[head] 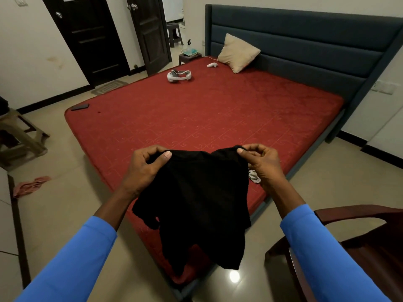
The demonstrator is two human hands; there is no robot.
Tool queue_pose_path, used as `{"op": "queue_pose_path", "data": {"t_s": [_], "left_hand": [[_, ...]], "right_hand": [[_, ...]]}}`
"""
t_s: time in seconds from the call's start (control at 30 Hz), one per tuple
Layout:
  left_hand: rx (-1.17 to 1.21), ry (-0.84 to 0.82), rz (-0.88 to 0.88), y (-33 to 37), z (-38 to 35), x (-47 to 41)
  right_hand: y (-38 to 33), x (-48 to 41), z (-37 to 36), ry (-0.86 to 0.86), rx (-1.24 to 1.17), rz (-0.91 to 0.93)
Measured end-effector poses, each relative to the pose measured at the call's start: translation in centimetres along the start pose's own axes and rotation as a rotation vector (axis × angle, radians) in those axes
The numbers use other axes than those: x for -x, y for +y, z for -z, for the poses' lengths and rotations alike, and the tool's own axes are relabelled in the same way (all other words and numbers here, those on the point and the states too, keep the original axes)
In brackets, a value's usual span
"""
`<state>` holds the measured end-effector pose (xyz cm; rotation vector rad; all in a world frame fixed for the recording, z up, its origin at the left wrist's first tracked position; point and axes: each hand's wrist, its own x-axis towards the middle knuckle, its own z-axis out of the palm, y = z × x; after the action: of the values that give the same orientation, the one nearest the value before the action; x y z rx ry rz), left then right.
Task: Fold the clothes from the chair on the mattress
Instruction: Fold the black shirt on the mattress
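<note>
A black garment (196,199) hangs in the air over the near corner of the red mattress (218,114). My left hand (146,166) pinches its upper left edge between thumb and fingers. My right hand (261,162) pinches the upper right edge. The cloth droops below my hands, its lower hem hanging down past the mattress corner. A dark brown chair (353,249) stands at the lower right beside my right arm. A small black-and-white cloth item (254,176) lies on the mattress just behind my right hand, partly hidden.
A white headset (178,75), a white controller (212,65) and a beige pillow (238,52) lie near the mattress's far end. A dark phone (80,107) sits at its left corner. A pink cloth (30,185) lies on the floor, and a plastic stool (19,136) stands at left.
</note>
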<state>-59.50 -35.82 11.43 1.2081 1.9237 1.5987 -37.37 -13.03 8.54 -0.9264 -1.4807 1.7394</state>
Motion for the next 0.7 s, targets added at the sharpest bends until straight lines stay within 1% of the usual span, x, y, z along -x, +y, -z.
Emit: {"op": "queue_pose_path", "data": {"t_s": [0.13, 0.23, 0.3, 0.43, 0.5, 0.57, 0.6, 0.7], "left_hand": [[-0.045, 0.015, -0.011, 0.2, -0.1, 0.2], [-0.076, 0.011, -0.012, 0.4, -0.4, 0.4], [-0.091, 0.015, -0.006, 0.4, -0.5, 0.5], [-0.094, 0.037, 0.013, 0.3, -0.4, 0.8], [-0.098, 0.040, 0.030, 0.1, -0.4, 0.9], [-0.101, 0.044, 0.046, -0.1, -0.5, 1.0], [-0.103, 0.049, 0.050, -0.2, -0.6, 1.0], [-0.115, 0.071, 0.053, -0.4, -0.7, 1.0]], "right_hand": [[1.4, -0.4, -0.2, 0.200, 0.464, 0.147], [1.9, 0.0, -0.9, 0.239, 0.756, 0.233], [2.3, 0.1, -1.4, 0.284, 0.966, 0.337], [2.6, 0.1, -1.7, 0.348, 1.140, 0.516], [2.4, 0.2, -2.1, 0.411, 1.246, 0.604], [2.1, 0.4, -2.5, 0.434, 1.267, 0.651], [2.0, 0.5, -2.8, 0.414, 1.205, 0.619], [1.6, 0.2, -3.4, 0.350, 0.811, 0.341]]}}
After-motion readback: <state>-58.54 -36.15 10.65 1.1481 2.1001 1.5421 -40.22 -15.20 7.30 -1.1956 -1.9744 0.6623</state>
